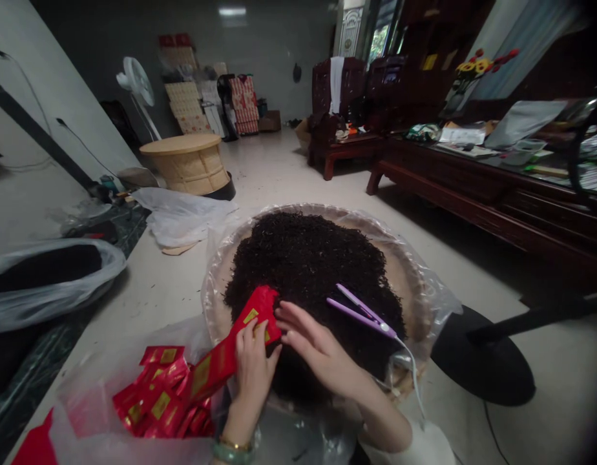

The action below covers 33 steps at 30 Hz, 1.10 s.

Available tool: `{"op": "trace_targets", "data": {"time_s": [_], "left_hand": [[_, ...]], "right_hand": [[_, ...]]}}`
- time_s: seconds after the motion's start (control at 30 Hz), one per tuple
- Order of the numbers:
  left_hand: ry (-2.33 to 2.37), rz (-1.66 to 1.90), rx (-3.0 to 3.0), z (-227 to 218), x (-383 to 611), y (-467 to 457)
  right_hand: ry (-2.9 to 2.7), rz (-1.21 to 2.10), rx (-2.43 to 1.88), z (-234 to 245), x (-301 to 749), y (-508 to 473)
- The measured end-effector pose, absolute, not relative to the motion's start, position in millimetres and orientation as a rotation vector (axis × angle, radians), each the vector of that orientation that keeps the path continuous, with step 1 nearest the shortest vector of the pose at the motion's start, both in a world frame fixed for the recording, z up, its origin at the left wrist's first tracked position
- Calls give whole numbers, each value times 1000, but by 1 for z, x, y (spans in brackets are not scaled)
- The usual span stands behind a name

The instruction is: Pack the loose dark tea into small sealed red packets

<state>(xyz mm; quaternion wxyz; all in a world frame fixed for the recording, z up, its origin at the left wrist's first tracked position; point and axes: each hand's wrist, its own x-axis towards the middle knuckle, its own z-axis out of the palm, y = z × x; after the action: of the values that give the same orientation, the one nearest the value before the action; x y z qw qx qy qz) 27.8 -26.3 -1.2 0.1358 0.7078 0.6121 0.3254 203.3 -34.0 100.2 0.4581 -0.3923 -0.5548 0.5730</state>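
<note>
A long red foil packet (pixel 218 368) with gold labels slants up over the near left rim of a plastic-lined round basket (pixel 419 278). My left hand (pixel 252 352) is closed on its upper part, and a green bangle circles that wrist. My right hand (pixel 313 349) has its fingers stretched out beside the packet's upper end; whether they touch it I cannot tell. Dark loose tea leaves (pixel 308 252) are heaped in the basket. On the leaves, to the right, lies a purple hair straightener (pixel 364 313) with its jaws apart and a white cord running toward me.
At my lower left, a clear plastic bag (pixel 90 400) holds several small red packets (pixel 160 394). Another lined container (pixel 80 290) of dark leaves stands left. A black round stand base (pixel 482 361) is right of the basket; a low wooden table (pixel 473 194) lies beyond.
</note>
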Motion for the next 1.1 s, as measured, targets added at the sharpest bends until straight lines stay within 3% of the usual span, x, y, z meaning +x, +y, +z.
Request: {"op": "trace_targets", "data": {"time_s": [0.23,0.6,0.93,1.1], "left_hand": [[1795,777,2278,2,7,-7],[1912,679,2236,21,23,-14],[1778,800,2139,18,10,0],[1511,1077,2197,32,15,-16]], "right_hand": [[-1553,1191,-1326,62,237,-32],[-1645,1197,-1357,45,232,-42],[-1589,1274,-1356,36,230,-46],[-1137,1507,-1278,25,222,-42]]}}
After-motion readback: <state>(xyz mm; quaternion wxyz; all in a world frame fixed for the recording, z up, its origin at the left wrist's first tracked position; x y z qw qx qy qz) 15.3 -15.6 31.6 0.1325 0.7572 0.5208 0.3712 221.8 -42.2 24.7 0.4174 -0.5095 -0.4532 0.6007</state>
